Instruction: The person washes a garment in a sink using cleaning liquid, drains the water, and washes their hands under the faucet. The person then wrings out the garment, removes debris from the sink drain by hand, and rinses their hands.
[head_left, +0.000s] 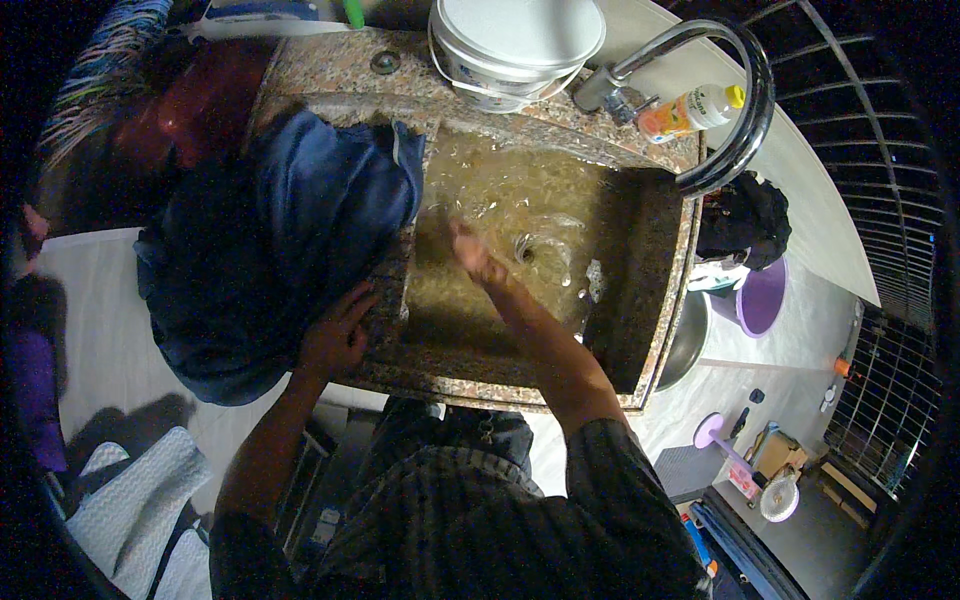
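Observation:
A stone sink [545,395] holds shallow, murky water [470,185] with ripples round a small swirl at the drain. My right hand [478,255] reaches into the sink, over or in the water; its fingers point away from me, slightly blurred, and nothing shows in them. On the left ledge lies a big heap of dark blue clothing [290,220], partly hanging over the near edge. My left hand [342,332] rests at the heap's near right corner, fingers apart on the ledge or the cloth's edge.
A lidded white bucket [520,40] stands behind the sink, beside a curved chrome faucet [755,90] and a yellow-capped bottle [690,113]. To the right are dark cloth [745,220], a purple bucket [757,300] and a metal basin [685,345]. A wire grid [880,390] lines the far right.

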